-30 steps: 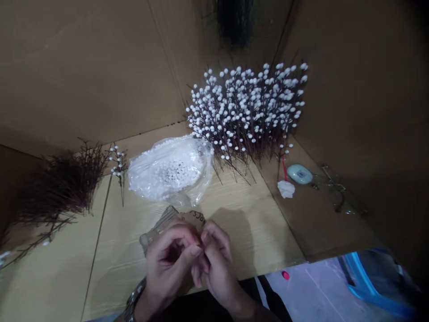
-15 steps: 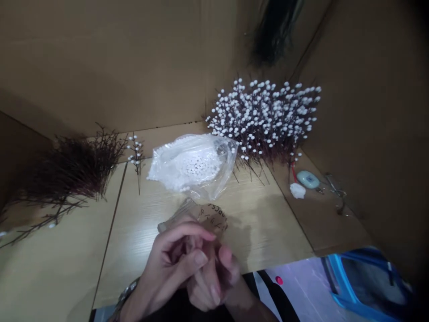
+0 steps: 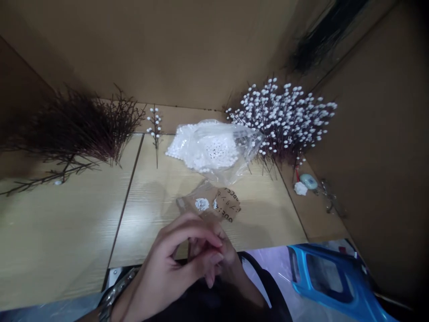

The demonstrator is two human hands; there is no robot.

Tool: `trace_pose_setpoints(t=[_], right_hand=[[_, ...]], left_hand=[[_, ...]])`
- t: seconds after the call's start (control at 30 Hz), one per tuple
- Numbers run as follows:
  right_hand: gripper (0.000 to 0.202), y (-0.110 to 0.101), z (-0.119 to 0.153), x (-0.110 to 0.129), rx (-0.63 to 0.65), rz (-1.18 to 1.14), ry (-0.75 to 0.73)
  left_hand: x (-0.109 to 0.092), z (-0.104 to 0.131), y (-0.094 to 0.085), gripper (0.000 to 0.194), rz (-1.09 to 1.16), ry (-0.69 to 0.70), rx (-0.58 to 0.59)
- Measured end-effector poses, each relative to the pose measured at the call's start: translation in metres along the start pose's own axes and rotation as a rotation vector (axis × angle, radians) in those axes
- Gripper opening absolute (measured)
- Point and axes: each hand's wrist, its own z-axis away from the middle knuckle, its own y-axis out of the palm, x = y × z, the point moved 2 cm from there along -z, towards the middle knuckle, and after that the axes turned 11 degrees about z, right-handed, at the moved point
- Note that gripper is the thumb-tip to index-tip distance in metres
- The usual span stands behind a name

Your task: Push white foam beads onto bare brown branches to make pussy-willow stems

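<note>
My left hand (image 3: 177,257) and my right hand (image 3: 226,248) meet at the table's front edge, fingertips curled together and touching. Whatever lies between those fingers is hidden or too small to make out. Just beyond them are a small clear bag and a round cardboard piece (image 3: 231,203) with printed letters, with white patches (image 3: 202,204) beside it. Farther back, a clear plastic bag of white beads (image 3: 208,147) lies spread on the table. To its left is a single brown twig with white berries (image 3: 155,125).
A pile of bare brown twigs (image 3: 83,123) fills the back left, with a loose twig (image 3: 50,179) in front. White-berried twigs (image 3: 284,114) are heaped at the back right. Cardboard walls (image 3: 167,53) enclose the table. A blue plastic stool (image 3: 335,277) stands at lower right.
The camera view has shifted, so the table's things sit farther right and mostly higher. My hands remain together, with the right fingers now more tucked behind the left. More of the cardboard piece shows.
</note>
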Motion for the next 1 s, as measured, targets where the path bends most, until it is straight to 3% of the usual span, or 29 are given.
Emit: trace_pose_setpoints(t=[0.13, 0.23, 0.57, 0.77, 1.0], right_hand=[[0.063, 0.01, -0.006, 0.001, 0.179, -0.047, -0.072], [0.064, 0.012, -0.008, -0.004, 0.236, -0.068, -0.131], [0.058, 0.015, 0.003, 0.001, 0.272, -0.083, -0.155], [0.065, 0.004, 0.007, -0.01, 0.263, 0.01, -0.08], [0.062, -0.002, 0.009, -0.009, 0.22, 0.043, -0.157]], left_hand=[[-0.004, 0.011, -0.01, 0.026, -0.104, 0.072, 0.007], [-0.009, 0.016, -0.014, 0.025, -0.133, 0.131, 0.045], [-0.019, 0.02, -0.022, 0.02, -0.267, 0.054, 0.266], [-0.006, 0.022, -0.018, 0.024, -0.18, 0.034, 0.175], [-0.006, 0.019, -0.015, 0.03, -0.211, 0.065, 0.209]])
